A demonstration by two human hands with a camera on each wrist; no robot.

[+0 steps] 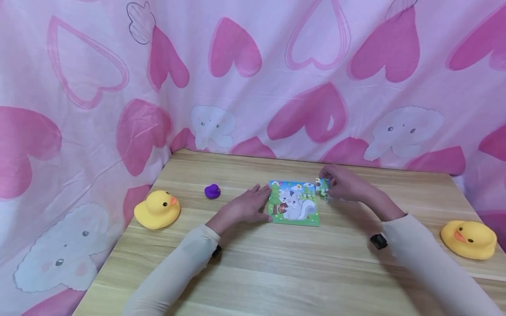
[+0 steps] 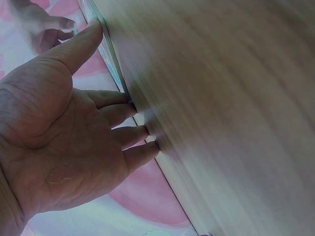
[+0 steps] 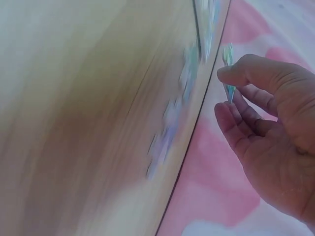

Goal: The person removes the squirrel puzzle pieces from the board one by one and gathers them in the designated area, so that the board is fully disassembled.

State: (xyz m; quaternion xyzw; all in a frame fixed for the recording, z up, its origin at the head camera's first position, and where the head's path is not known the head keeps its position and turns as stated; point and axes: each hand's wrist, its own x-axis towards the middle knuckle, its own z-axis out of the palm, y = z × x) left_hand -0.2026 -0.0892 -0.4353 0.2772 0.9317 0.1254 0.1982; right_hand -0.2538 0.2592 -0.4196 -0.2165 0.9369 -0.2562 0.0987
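Note:
A square squirrel puzzle board [image 1: 294, 204], with a grey squirrel, an acorn and trees on it, lies flat on the table. My left hand [image 1: 247, 206] rests at its left edge, with thumb and fingers extended; the left wrist view shows the fingertips [image 2: 156, 146] at the tabletop. Just right of the board, my right hand [image 1: 345, 184] pinches a small puzzle piece [image 3: 228, 54] between thumb and fingers, above the table. Several blurred loose pieces [image 3: 170, 123] lie below that hand in the right wrist view; the hand mostly hides them in the head view.
On the wooden table [image 1: 253, 272] a small purple duck [image 1: 212, 191] and a yellow duck [image 1: 157, 210] sit at the left. Another yellow duck [image 1: 468, 239] stands by the right edge. A pink heart-patterned curtain [image 1: 245, 96] hangs behind the table and along its left side.

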